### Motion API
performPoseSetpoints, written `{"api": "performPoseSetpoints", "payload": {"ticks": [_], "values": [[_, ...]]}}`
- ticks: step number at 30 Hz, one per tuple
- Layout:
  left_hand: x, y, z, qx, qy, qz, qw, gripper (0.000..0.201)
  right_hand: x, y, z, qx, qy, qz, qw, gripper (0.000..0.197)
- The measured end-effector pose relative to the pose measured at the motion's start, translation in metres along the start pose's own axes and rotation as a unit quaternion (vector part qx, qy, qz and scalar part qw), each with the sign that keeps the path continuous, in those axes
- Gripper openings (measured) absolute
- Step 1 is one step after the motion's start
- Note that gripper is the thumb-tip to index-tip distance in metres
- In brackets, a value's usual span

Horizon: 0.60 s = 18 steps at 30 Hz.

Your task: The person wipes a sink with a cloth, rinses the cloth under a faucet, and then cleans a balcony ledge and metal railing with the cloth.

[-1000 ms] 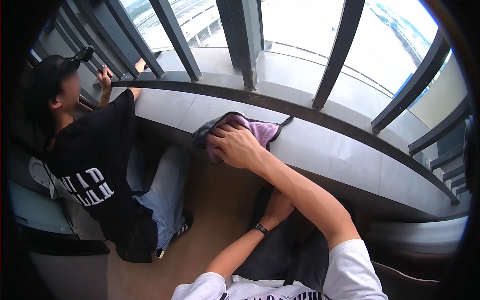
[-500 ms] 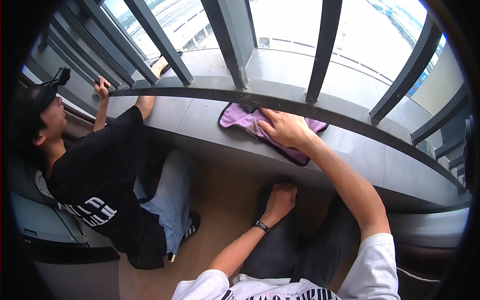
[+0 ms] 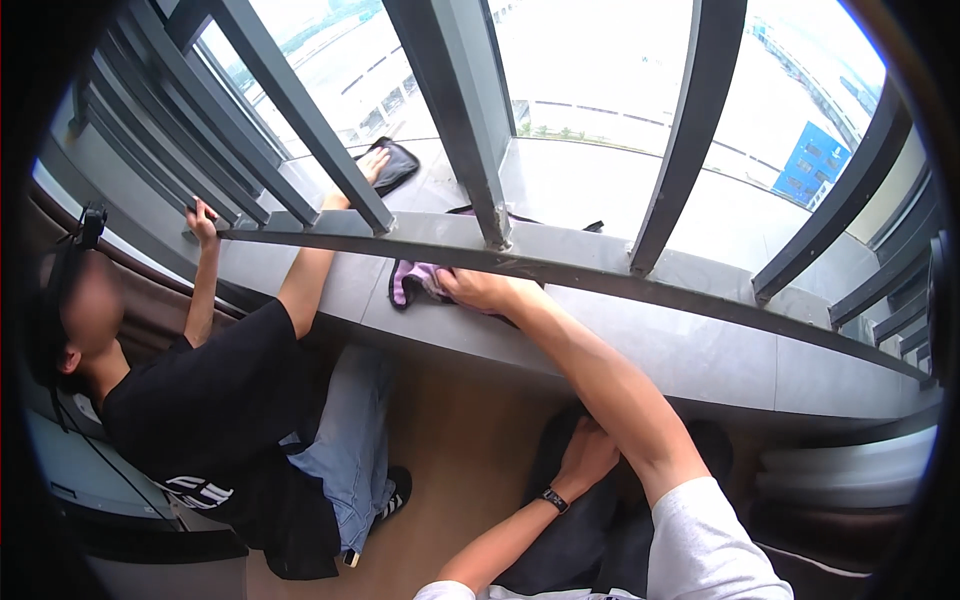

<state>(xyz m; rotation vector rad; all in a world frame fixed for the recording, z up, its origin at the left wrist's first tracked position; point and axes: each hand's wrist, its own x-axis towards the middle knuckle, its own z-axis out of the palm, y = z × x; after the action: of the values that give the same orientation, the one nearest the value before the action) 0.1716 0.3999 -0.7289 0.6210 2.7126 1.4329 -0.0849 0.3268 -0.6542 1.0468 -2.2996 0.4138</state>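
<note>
A purple cloth [image 3: 415, 280] with a dark border lies bunched on the grey tiled ledge [image 3: 680, 335], partly under the lowest bar of the railing. Its dark edge shows again beyond that bar. My right hand [image 3: 485, 290] grips the cloth from the near side, its fingertips partly hidden in the folds. Below the ledge, my left hand [image 3: 588, 458], with a dark band on its wrist, rests loosely curled at my knee beside my right forearm. It appears to hold nothing.
Grey upright bars [image 3: 690, 130] rise from the low rail [image 3: 580, 265]. At left a person in a black shirt [image 3: 220, 420] reaches through the bars, one hand on a dark cloth [image 3: 400, 168], the other holding a bar. White rolled fabric [image 3: 850, 475] lies at right.
My right hand has drawn the purple cloth leftward along the ledge, bunching it. My left hand stays low by the knee. The other person's dark cloth now shows farther out beyond the bars.
</note>
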Motion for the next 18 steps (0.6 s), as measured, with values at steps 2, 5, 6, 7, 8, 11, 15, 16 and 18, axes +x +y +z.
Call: {"api": "performPoseSetpoints", "payload": {"ticks": [2,5,6,7,8,11,15,16,18], "values": [[-0.01,-0.006,-0.006,0.016,0.025,-0.007,1.0,0.014,0.009,-0.033,-0.015,0.164,-0.068,0.034,0.984,0.037],[0.0,0.005,-0.001,0.009,0.025,-0.007,1.0,0.019,0.002,-0.037,-0.042,0.199,-0.112,0.063,0.972,0.051],[-0.001,0.013,-0.003,0.008,0.015,-0.014,1.0,0.022,-0.004,-0.037,-0.044,0.184,-0.145,0.043,0.971,0.052],[0.0,0.015,-0.008,0.008,0.014,-0.014,1.0,0.022,0.002,-0.04,-0.056,0.171,-0.173,0.017,0.97,0.054],[0.0,0.018,-0.011,-0.023,0.008,-0.035,0.999,0.025,-0.002,-0.05,-0.059,0.13,-0.162,-0.021,0.978,0.054],[-0.008,0.01,-0.007,-0.067,0.001,-0.063,0.996,0.031,-0.022,-0.07,-0.066,0.152,-0.127,-0.051,0.979,0.061],[-0.009,0.004,0.002,-0.057,0.018,-0.063,0.996,0.033,-0.039,-0.067,-0.065,0.16,-0.119,-0.038,0.979,0.062],[-0.01,0.004,0.003,-0.058,0.011,-0.063,0.996,0.033,-0.039,-0.066,-0.068,0.154,-0.122,-0.034,0.98,0.061],[-0.008,0.003,0.006,-0.052,0.028,-0.021,0.998,0.017,-0.044,-0.054,-0.072,0.134,-0.122,-0.021,0.983,0.06]]}}
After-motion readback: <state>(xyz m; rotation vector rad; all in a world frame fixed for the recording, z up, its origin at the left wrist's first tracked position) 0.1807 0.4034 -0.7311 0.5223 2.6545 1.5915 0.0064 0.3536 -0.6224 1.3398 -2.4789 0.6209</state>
